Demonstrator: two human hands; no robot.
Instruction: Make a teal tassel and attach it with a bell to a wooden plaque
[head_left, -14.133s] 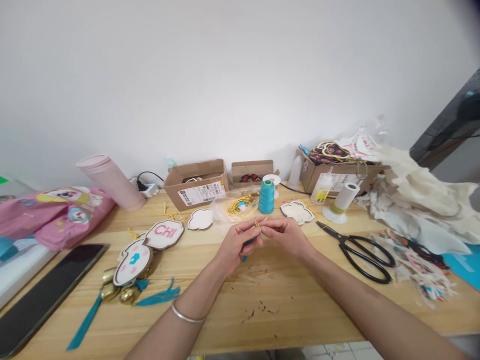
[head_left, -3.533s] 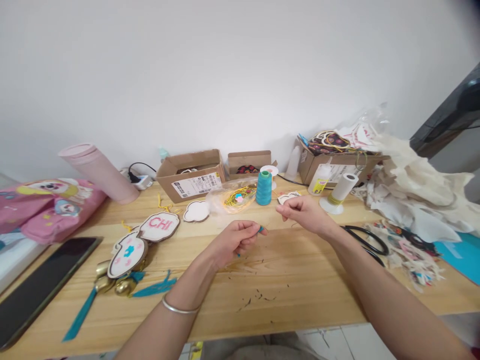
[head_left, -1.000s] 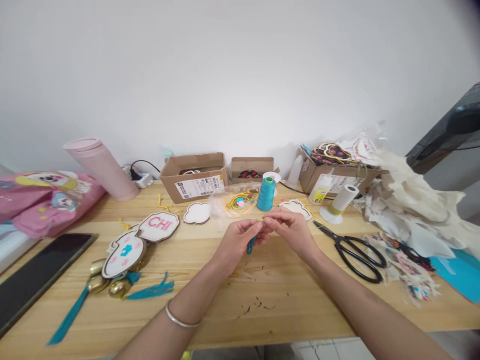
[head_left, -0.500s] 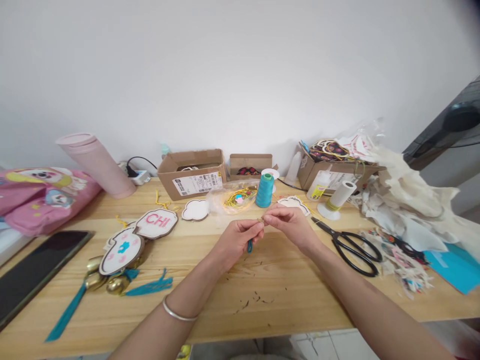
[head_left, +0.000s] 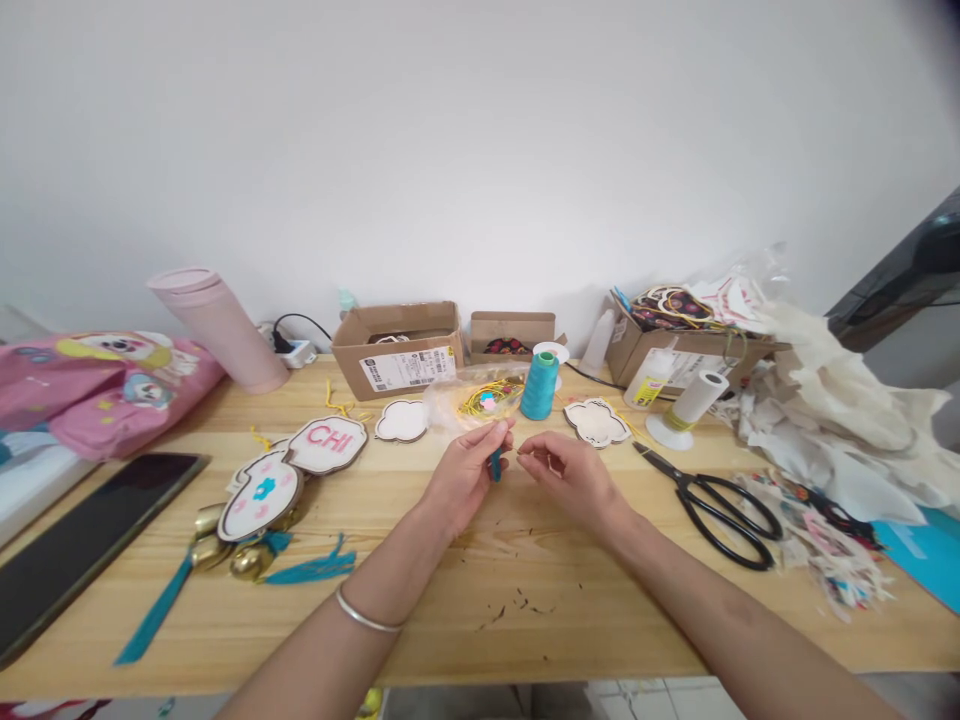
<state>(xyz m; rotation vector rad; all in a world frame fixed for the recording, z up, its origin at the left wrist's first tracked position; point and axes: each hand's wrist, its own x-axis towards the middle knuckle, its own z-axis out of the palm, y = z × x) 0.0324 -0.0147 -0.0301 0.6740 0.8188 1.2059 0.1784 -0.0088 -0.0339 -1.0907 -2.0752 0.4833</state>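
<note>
My left hand is closed, with thumb and fingers pinching a small bundle of teal thread that hangs below the fingertips. Just to its right, my right hand has its fingertips pressed together; whatever they hold, if anything, is too small to make out. Both hands are above the wooden table. Behind them stands a cone of teal thread. A clear plastic bag with yellow cord lies beside the cone. On the left, bell pendants with teal tassels lie by the embroidered CHI plaque.
Black-handled scissors lie right of my right hand, near fabric scraps. Cardboard boxes line the wall. A glue bottle and a white roll stand back right. A phone and a pink tumbler are left.
My hands have come apart: the right has drawn away to the right of the left one. The teal bundle stays in my left hand. The whole view has shifted slightly.
</note>
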